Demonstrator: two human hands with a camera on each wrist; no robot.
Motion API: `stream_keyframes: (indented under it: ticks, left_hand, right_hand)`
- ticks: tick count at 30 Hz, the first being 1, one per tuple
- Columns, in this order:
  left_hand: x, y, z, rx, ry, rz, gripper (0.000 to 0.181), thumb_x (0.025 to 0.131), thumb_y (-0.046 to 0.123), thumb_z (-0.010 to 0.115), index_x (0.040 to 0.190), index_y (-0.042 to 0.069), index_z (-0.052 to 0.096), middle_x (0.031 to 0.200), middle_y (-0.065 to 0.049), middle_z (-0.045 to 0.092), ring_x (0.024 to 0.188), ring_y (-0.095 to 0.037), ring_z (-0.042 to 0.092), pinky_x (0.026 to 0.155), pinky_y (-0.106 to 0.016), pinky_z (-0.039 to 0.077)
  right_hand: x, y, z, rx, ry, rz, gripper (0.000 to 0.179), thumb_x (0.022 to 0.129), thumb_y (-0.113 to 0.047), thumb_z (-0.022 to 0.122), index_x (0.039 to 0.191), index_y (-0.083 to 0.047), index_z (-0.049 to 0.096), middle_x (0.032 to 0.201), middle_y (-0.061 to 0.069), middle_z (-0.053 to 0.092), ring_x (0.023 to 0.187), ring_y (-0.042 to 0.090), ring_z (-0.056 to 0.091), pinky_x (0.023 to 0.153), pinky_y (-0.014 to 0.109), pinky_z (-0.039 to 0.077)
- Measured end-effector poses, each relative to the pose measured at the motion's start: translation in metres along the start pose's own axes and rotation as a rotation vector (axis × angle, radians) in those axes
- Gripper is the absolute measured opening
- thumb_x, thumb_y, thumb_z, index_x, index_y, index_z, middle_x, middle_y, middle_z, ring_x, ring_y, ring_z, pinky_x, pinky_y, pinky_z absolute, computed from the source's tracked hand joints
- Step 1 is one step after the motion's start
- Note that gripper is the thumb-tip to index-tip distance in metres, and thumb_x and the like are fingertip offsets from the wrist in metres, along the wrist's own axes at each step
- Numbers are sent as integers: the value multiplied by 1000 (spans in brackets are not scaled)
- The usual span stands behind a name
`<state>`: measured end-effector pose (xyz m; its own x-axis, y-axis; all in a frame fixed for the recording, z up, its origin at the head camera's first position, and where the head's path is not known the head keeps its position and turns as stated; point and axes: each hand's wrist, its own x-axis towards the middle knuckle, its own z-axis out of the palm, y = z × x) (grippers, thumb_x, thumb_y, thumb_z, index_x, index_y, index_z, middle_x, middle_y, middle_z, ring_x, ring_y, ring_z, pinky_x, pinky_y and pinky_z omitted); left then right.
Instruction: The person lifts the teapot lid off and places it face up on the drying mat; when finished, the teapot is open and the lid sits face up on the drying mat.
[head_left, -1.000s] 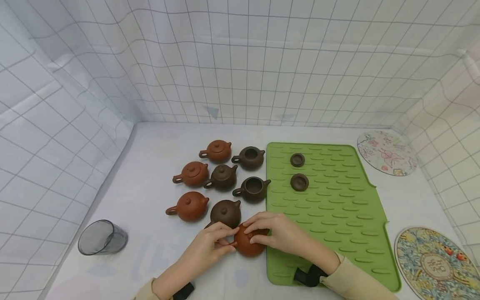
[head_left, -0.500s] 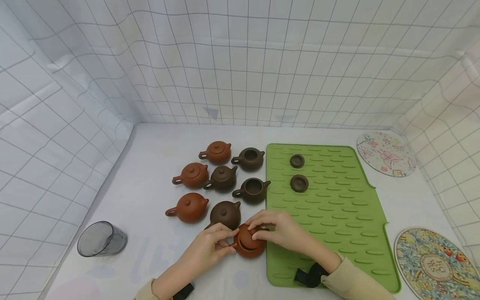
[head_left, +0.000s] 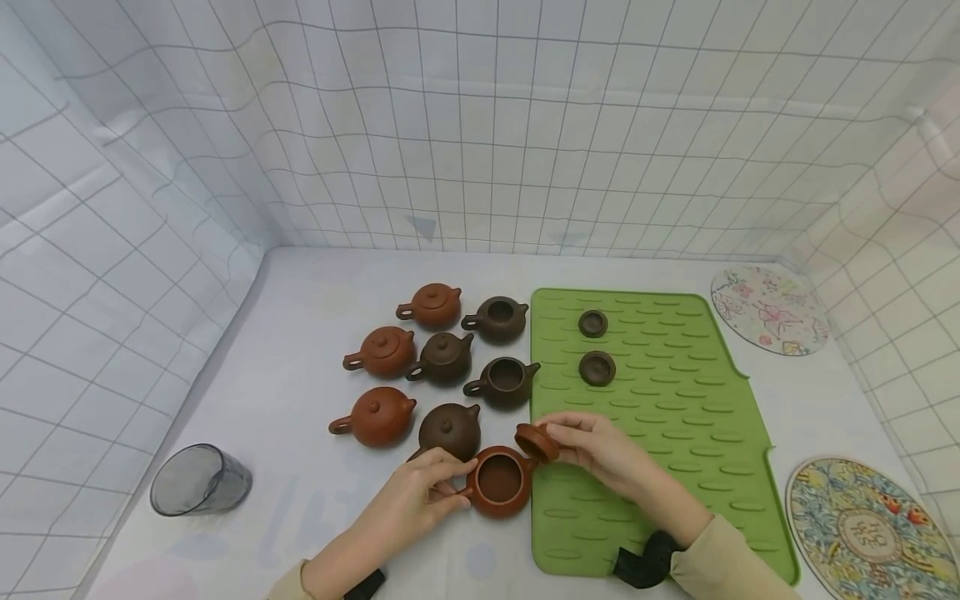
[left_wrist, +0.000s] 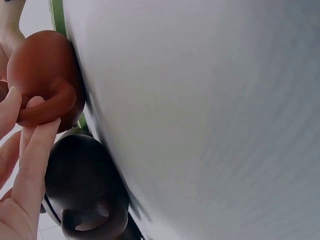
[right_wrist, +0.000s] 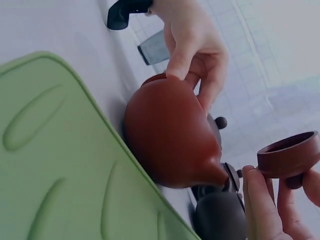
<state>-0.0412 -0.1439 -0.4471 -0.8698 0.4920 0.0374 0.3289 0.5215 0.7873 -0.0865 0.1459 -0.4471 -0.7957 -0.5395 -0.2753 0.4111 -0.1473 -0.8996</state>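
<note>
My left hand (head_left: 420, 492) pinches the handle of a small red-brown clay teapot (head_left: 498, 507) near the table's front; in the left wrist view fingers pass through the handle loop (left_wrist: 52, 107). The teapot stands upright, uncovered, its round mouth facing up and its spout toward the right. My right hand (head_left: 603, 454) holds the matching lid (head_left: 534, 442) just above and right of the pot, over the mat's left edge. In the right wrist view the lid (right_wrist: 287, 157) is turned over, hollow side up, knob (right_wrist: 294, 180) below, with fingers about its rim.
Several lidded red and dark brown teapots stand behind, including a dark one (head_left: 450, 432) close by. Two dark pots (head_left: 505, 385) lack lids. Two dark lids (head_left: 597, 367) lie on the green mat (head_left: 675, 467). A glass (head_left: 202, 479) stands left; round patterned mats (head_left: 862, 533) lie right.
The lid has come off the red-brown teapot, lifted and tipped over to the right by my right hand. My left hand stays on the handle.
</note>
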Motion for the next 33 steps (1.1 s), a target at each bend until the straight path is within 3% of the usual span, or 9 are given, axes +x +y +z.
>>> stream_keyframes:
  ticks: [5, 13, 17, 20, 26, 29, 33]
  left_hand:
    - [0, 0, 0, -1, -1, -4, 42, 80, 5, 80, 120, 3, 70, 103, -4, 65, 78, 0, 63, 69, -17, 55]
    - [-1, 1, 0, -8, -8, -14, 43, 80, 5, 79, 122, 4, 69, 103, -2, 65, 78, 1, 63, 70, -17, 55]
    - [0, 2, -1, -3, -9, -15, 42, 80, 5, 79, 122, 3, 69, 103, -3, 65, 78, 1, 63, 70, -17, 55]
    - [0, 2, -1, 0, -13, -18, 42, 81, 5, 79, 122, 3, 69, 104, -3, 65, 78, 1, 63, 70, -18, 55]
    - [0, 2, -1, -1, -20, -27, 43, 81, 5, 79, 122, 4, 69, 104, -1, 64, 79, 0, 63, 71, -17, 55]
    - [0, 2, -1, -3, -23, -29, 43, 81, 5, 79, 122, 4, 69, 104, -1, 64, 79, 0, 63, 71, -17, 55]
    - [0, 2, -1, -1, -19, -22, 43, 80, 5, 79, 122, 4, 69, 104, -1, 65, 79, 1, 63, 71, -17, 55]
  right_hand:
    - [-7, 0, -10, 142, 20, 7, 17, 102, -13, 52, 114, -13, 64, 111, -2, 71, 103, 10, 69, 92, 26, 55]
    - [-14, -3, -28, 173, 47, -23, 25, 107, -29, 42, 116, -16, 62, 110, -2, 72, 103, 10, 68, 93, 26, 55]
    - [-18, -6, -37, 80, 136, -10, 28, 106, -31, 46, 120, -14, 63, 111, -6, 71, 105, 8, 68, 94, 24, 54]
    - [-21, -7, -45, -25, 216, 2, 39, 105, -32, 49, 132, -5, 58, 112, -7, 70, 104, 7, 68, 94, 24, 54]
    - [-26, -9, -54, -246, 375, 66, 61, 103, -33, 53, 143, 10, 41, 136, 19, 58, 106, 4, 65, 94, 25, 54]
    - [-28, -8, -57, -350, 414, 100, 59, 102, -34, 54, 141, 10, 45, 141, 28, 50, 111, 8, 64, 92, 26, 55]
    - [-29, -5, -61, -428, 453, 111, 53, 101, -32, 56, 135, 8, 54, 134, 27, 56, 107, 12, 67, 88, 28, 57]
